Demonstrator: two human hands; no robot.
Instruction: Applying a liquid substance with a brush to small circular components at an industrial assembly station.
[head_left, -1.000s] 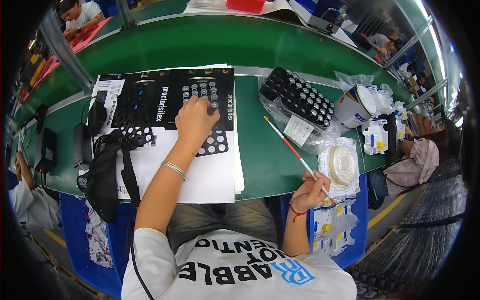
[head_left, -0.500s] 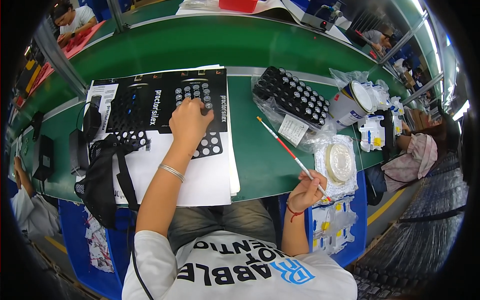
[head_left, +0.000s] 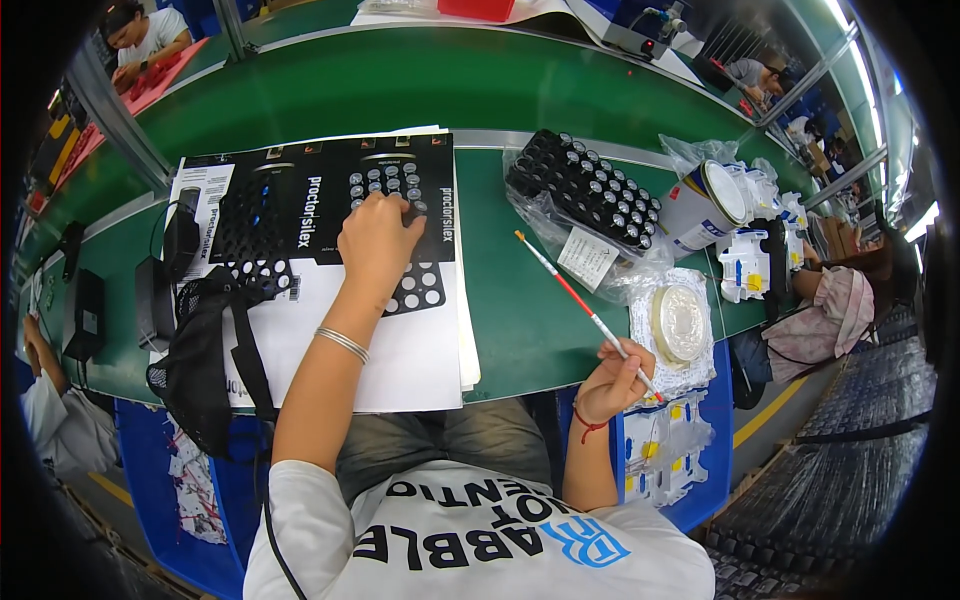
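My left hand (head_left: 378,238) is over a black tray with rows of round holes (head_left: 392,305), its fingers curled and pressed together at the tray's right side. Whatever they pinch is too small and hidden to make out. Small shiny round pieces (head_left: 385,180) fill holes beyond the hand; the nearer holes show white paper beneath. In my right hand (head_left: 612,388), held low at the bench edge, is a thin paintbrush (head_left: 580,300) with a red and white handle. Its bristle end points up and away to the left, apart from the tray.
A black tray of round pieces (head_left: 580,185) lies on plastic wrap at right, beside a metal can (head_left: 695,215). Near my right hand stands a round dish (head_left: 680,325) on white cloth. A second perforated tray (head_left: 255,220) and a black mesh bag (head_left: 215,370) are left.
My left fingers have shifted very slightly over the tray. The right hand and the paintbrush have stayed in place.
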